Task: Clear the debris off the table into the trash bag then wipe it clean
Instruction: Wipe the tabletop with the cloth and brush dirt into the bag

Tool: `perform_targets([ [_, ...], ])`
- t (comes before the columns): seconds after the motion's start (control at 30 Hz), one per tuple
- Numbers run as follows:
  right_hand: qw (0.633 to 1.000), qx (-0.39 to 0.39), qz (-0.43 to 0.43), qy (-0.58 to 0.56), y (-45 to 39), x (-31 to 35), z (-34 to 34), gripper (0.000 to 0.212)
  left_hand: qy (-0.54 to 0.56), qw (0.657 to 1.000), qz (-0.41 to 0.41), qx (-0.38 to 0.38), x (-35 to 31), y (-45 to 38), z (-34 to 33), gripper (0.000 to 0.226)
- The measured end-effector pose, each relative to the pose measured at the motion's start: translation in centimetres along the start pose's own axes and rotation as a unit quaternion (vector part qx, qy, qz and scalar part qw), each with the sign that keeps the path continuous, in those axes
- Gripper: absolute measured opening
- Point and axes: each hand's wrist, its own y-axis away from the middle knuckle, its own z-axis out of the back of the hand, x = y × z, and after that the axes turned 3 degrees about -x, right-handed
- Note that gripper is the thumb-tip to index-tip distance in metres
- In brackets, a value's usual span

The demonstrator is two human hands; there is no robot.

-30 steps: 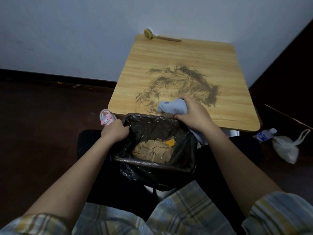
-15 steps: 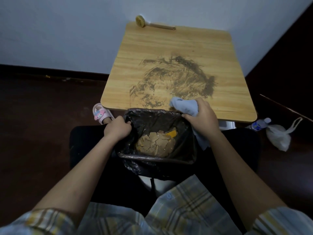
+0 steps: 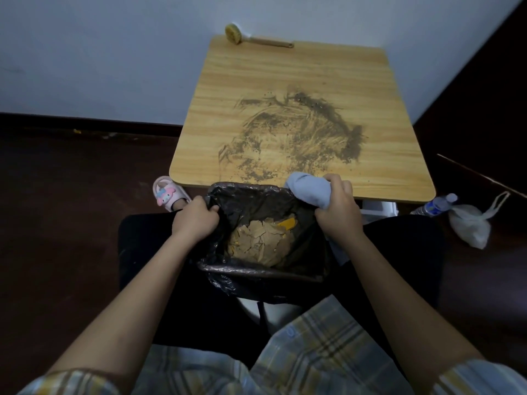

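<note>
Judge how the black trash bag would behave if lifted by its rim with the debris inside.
The trash bag is thin, crinkled film, so it would probably sag and fold rather than keep its shape. The flat debris lies at the bottom, so weight likely hangs low. It looks light: left hand and right hand pinch the rim.

Pink slipper (image 3: 168, 194), water bottle (image 3: 437, 204), white bag (image 3: 470, 225).

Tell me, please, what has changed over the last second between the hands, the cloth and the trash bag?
The right hand, gripping the blue cloth, has drawn back off the tabletop to the bag's right rim. The left hand keeps holding the black trash bag open at its left rim. The dirt smear, the brush at the far edge and the debris in the bag look unchanged.
</note>
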Motion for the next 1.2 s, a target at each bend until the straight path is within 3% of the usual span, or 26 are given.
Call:
perform_targets([
  [0.2, 0.999, -0.012, -0.014, -0.04, 0.5, 0.1, 0.2, 0.051, 0.009, 1.0, -0.005, -0.009, 0.4, 0.0, -0.1, 0.031],
  [0.43, 1.0, 0.017, -0.025, -0.007, 0.6, 0.2, 0.6, 0.055, 0.025, 1.0, -0.002, -0.01, 0.4, -0.1, 0.0, 0.031],
  [0.73, 0.992, 0.015, -0.031, -0.117, -0.4, -0.2, 2.1, 0.059, 0.042, 0.998, -0.029, 0.019, 0.1, 0.5, 0.9, 0.036],
  [0.83, 0.991, 0.02, -0.042, -0.122, -0.6, -0.3, 2.4, 0.058, -0.045, 0.994, -0.084, -0.058, -0.2, 1.7, 0.9, 0.04],
  [0.9, 0.992, 0.026, -0.04, -0.12, -0.8, -0.4, 2.5, 0.057, -0.121, 0.97, -0.155, -0.146, -0.6, 2.7, 1.0, 0.051],
  [0.97, 0.992, 0.032, -0.043, -0.117, -1.0, -0.5, 2.4, 0.058, -0.146, 0.935, -0.254, -0.199, -1.6, 3.5, 1.1, 0.044],
  [1.0, 0.992, 0.035, -0.044, -0.115, -1.2, -0.5, 2.3, 0.058, -0.143, 0.924, -0.303, -0.184, -2.1, 3.9, 1.2, 0.036],
  [1.07, 0.992, 0.041, -0.044, -0.109, -1.3, -0.5, 2.2, 0.059, -0.115, 0.915, -0.381, -0.07, -3.2, 4.5, 0.9, 0.029],
  [1.13, 0.992, 0.046, -0.046, -0.109, -1.5, -0.5, 2.1, 0.06, -0.106, 0.904, -0.409, 0.066, -4.0, 5.3, 0.3, 0.032],
  [1.2, 0.991, 0.048, -0.054, -0.117, -1.7, -0.8, 2.0, 0.059, -0.104, 0.893, -0.421, 0.124, -4.3, 5.9, -0.5, 0.033],
])
